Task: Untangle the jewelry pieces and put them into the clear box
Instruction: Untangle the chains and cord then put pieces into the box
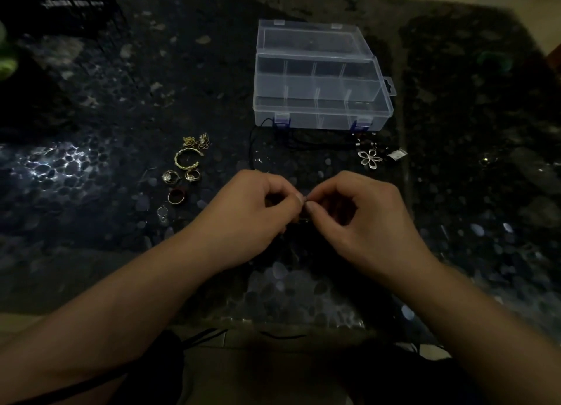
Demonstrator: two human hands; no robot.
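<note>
Open, compartmented clear box [321, 79]

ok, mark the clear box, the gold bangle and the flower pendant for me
clear box [321, 122]: head view, on its front wall between the two blue latches.
gold bangle [179, 157]: head view, on the left arc of the open band.
flower pendant [369, 158]: head view, at the centre where the petals meet.

I see a dim room with a dark glossy pebble-patterned bench [91, 173] catching a patch of white glare on its left. Pale beige tiled floor [273, 371] shows below and past its far corners. A black wire rack [76, 6] stands top left.
</note>
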